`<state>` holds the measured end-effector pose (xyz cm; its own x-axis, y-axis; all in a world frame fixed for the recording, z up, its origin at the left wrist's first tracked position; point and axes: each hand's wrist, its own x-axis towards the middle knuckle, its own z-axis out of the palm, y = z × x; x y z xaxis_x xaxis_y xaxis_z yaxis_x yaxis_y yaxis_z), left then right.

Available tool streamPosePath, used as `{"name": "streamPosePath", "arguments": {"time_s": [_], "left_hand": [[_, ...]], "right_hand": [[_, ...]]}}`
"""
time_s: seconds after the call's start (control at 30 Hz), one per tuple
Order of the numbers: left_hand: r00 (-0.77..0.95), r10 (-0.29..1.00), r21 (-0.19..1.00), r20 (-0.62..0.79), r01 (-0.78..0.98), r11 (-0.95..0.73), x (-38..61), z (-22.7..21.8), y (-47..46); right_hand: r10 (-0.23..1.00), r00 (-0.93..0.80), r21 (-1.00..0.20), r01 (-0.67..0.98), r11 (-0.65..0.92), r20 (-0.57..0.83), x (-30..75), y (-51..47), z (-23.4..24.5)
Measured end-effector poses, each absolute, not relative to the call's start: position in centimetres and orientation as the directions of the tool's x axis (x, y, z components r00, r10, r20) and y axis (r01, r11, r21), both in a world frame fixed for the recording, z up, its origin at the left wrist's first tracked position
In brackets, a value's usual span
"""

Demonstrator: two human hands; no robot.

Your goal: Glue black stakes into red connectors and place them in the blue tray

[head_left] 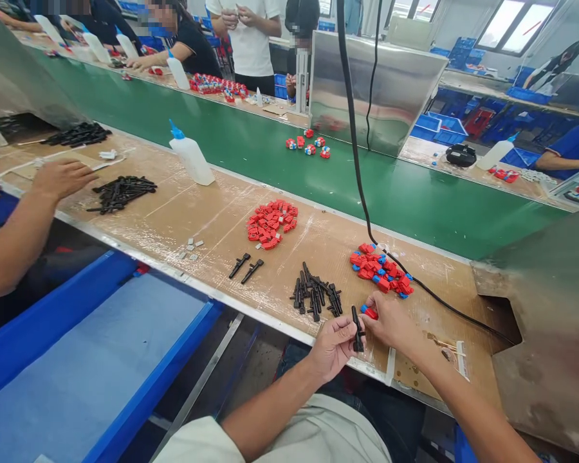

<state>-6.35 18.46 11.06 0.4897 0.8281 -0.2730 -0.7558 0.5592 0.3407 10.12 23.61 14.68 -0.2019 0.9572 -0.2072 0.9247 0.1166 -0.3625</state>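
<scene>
My left hand (332, 347) pinches a thin black plastic stick (356, 326) upright at the near edge of the brown bench (212, 218). My right hand (390, 320) meets it from the right, fingers closed on a small red and blue piece (369, 312) and touching the stick. Just behind the hands lies a pile of black sticks (316, 292). A heap of red and blue pieces (381, 270) sits to the right of it. Further left are a pile of plain red pieces (271, 223) and two loose black sticks (246, 265).
A white glue bottle (192, 156) stands on the bench. A black cable (361, 186) hangs down across the green conveyor belt (270, 154), which carries several red pieces (309, 145). A co-worker's arm (24, 218) rests at the left by more black sticks (123, 191). Other people work across the belt.
</scene>
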Motion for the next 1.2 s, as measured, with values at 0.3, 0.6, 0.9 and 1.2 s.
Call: {"name": "streamPosePath", "arguments": {"time_s": [0.3,0.6,0.9,1.2], "left_hand": [[0.426,0.854,0.593,-0.299,-0.618,0.516,-6.1,11.9,18.6],[0.504,0.828,0.74,-0.243,-0.456,0.495,-5.2,13.4,17.9],[0.516,0.835,0.765,-0.192,-0.453,0.457,-5.2,13.4,18.2],[0.523,0.832,0.798,-0.185,-0.415,0.437,-5.1,13.7,18.5]], "right_hand": [[0.935,-0.147,-0.887,0.391,-0.244,-0.322,12.0,16.9,18.4],[0.903,-0.052,-0.904,-0.009,-0.427,-0.426,11.8,12.5,17.9],[0.921,-0.023,-0.921,0.002,-0.39,-0.39,12.1,12.3,17.9],[0.975,0.066,-0.957,0.185,-0.222,-0.214,11.6,11.5,18.0]]}}
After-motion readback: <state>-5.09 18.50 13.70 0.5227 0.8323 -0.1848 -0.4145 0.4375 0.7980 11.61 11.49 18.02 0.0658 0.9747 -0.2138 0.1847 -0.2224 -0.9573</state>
